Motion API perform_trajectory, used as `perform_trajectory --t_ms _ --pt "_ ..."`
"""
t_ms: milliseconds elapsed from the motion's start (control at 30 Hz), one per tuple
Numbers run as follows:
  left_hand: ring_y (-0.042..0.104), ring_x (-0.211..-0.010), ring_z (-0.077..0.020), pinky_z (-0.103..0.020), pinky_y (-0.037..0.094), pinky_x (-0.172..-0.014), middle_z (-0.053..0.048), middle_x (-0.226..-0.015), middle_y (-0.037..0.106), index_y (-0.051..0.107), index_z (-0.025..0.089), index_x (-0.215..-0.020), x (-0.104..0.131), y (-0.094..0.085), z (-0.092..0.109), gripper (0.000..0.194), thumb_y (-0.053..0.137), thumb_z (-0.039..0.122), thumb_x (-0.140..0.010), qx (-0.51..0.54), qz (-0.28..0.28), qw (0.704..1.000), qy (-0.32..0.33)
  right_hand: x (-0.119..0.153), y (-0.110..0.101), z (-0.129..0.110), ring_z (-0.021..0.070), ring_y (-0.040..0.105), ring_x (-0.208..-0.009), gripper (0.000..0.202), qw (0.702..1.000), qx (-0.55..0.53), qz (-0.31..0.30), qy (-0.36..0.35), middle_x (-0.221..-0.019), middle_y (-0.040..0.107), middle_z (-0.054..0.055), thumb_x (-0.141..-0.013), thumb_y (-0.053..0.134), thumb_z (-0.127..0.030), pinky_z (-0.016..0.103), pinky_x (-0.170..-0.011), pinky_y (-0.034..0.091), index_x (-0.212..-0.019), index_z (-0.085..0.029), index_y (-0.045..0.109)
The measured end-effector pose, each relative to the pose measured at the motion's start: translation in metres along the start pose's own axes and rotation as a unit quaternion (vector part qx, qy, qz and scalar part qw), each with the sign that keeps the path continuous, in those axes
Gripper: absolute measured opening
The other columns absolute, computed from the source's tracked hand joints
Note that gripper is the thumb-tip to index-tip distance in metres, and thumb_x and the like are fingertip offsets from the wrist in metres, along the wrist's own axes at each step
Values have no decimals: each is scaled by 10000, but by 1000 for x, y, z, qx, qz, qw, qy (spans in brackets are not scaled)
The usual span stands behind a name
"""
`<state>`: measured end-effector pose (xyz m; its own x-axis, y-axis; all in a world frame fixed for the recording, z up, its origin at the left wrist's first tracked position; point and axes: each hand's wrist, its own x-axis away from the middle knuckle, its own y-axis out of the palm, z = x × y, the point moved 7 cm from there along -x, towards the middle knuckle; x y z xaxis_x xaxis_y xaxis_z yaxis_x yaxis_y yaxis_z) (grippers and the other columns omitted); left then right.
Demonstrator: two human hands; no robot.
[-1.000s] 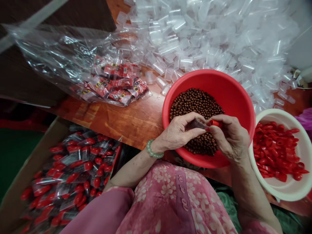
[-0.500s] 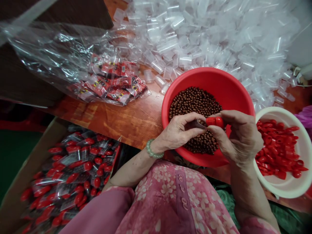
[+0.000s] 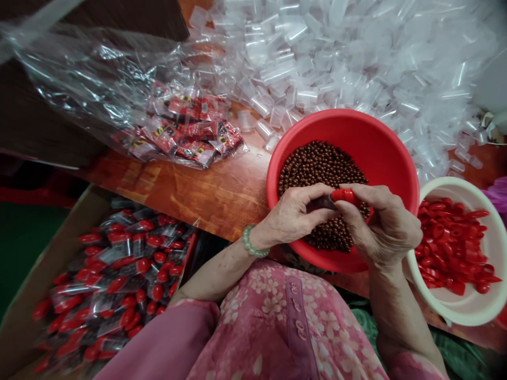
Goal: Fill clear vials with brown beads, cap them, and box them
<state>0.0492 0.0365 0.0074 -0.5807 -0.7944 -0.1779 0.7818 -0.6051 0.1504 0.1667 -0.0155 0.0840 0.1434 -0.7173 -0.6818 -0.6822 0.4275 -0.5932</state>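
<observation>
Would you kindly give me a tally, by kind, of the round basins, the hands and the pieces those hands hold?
Round basins: 2 (red basin, white basin)
Hands: 2 (left hand, right hand)
Held pieces: 2 (small container in the left, red cap in the right)
Total: 6

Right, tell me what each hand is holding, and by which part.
The left hand pinches a small container, mostly hidden, by its sides; the right hand grips a red cap by its sides.
</observation>
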Motion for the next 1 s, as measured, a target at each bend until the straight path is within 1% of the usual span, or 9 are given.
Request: perform_trajectory --t_ms 200,333,400,467,600,667,733,833,1000 --pt "619 -794 -115 -239 493 -777 -7 -877 712 719 151 -1005 0 1 0 160 678 277 -915 0 -5 1000 -5 1 -1 -1 205 779 -872 351 1000 14 -18 -2 -983 795 48 -842 786 -87 355 -761 662 -1155 -224 701" --pt "626 -796 -132 -250 498 -767 -14 -876 720 720 156 -1011 1 -1 0 179 673 301 -916 -25 6 1000 -11 -1 2 -3 259 750 -1109 343 996 55 -71 -9 -1267 742 119 -897 770 -222 439 -868 672 -1224 -240 666" --pt "645 -835 -148 -264 510 -794 -28 -924 737 721 159 -1032 1 -1 -1 200 662 318 -924 -18 3 999 -26 -1 3 -3 294 723 -1178 428 994 62 -92 -15 -1346 696 150 -905 775 -337 491 -900 668 -1299 -246 634" --pt "643 -849 -150 -268 508 -807 -29 -935 734 718 157 -1028 0 0 -1 199 654 314 -924 -6 -3 999 -40 2 5 -3 315 710 -1194 550 992 66 -106 -22 -1340 687 162 -895 780 -409 524 -930 654 -1382 -252 580" --pt "568 -772 -123 -254 469 -752 2 -831 651 679 149 -966 0 1 -1 172 654 305 -897 25 -12 997 -78 12 16 4 361 641 -1272 807 983 89 -162 -12 -1394 634 199 -871 771 -527 576 -1009 593 -1526 -218 413" --pt "535 -749 -115 -251 446 -724 11 -801 603 644 153 -908 -1 1 -4 162 646 314 -892 49 -10 994 -99 16 23 6 376 629 -1258 860 974 123 -190 -10 -1385 624 219 -875 757 -527 576 -999 578 -1551 -176 359" --pt "504 -732 -109 -250 425 -707 22 -772 558 605 161 -852 -2 2 -5 169 652 320 -885 69 -9 992 -108 18 28 6 370 642 -1195 822 967 171 -185 -26 -1329 641 223 -895 727 -453 552 -949 577 -1551 -141 343" --pt "474 -722 -106 -252 405 -701 31 -752 521 572 170 -819 -4 3 -5 178 655 313 -885 74 -12 992 -103 17 31 4 348 649 -1113 752 965 214 -145 -52 -1250 659 216 -906 657 -367 511 -880 575 -1542 -116 342" --pt "481 -726 -114 -264 404 -696 21 -755 534 555 170 -816 -4 5 -6 163 611 296 -903 45 -21 992 -112 16 34 4 315 667 -1006 739 969 209 -110 -76 -1153 674 184 -899 634 -462 454 -799 578 -1508 -125 385"
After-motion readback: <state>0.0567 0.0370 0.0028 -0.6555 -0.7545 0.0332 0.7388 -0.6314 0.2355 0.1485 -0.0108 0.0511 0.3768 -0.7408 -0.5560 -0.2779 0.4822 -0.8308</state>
